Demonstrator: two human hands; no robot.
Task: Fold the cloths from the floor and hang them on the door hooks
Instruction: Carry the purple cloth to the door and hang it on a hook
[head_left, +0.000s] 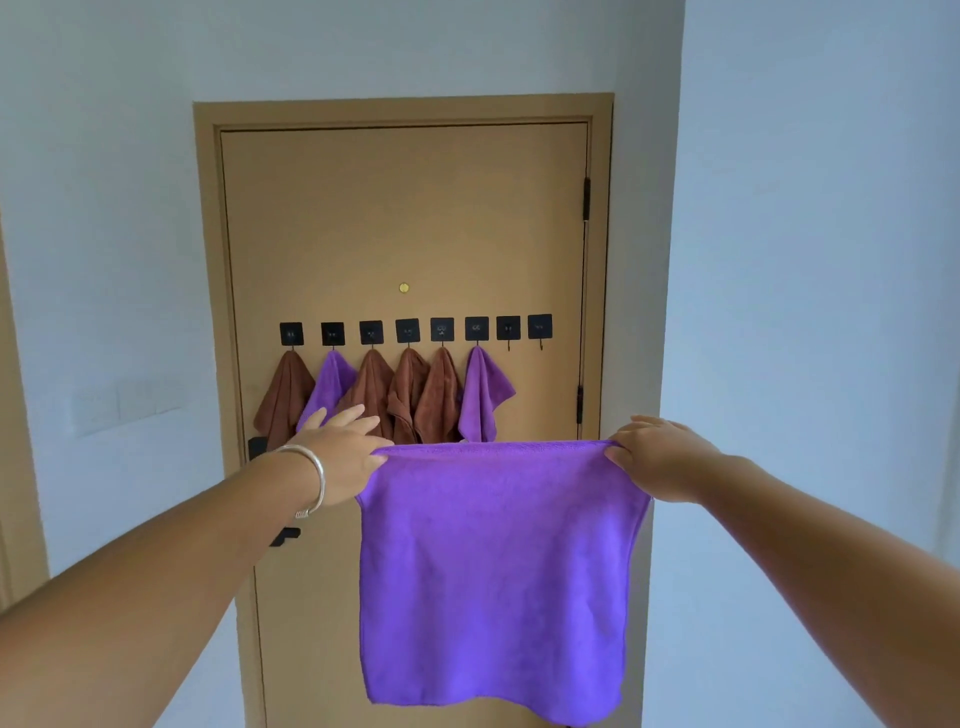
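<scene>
A purple cloth (493, 571) hangs spread flat in front of me. My left hand (337, 457) pinches its top left corner and my right hand (660, 457) pinches its top right corner, holding the upper edge taut. Behind it is a tan door (405, 218) with a row of several black square hooks (408, 330). Brown cloths (410, 395) and two purple cloths (483, 395) hang from the left hooks. The two rightmost hooks (523, 328) are bare.
White walls (805, 260) flank the door on both sides. A black door handle (284, 535) shows below my left wrist, which wears a silver bangle. Black hinges sit on the door's right edge. The floor is out of view.
</scene>
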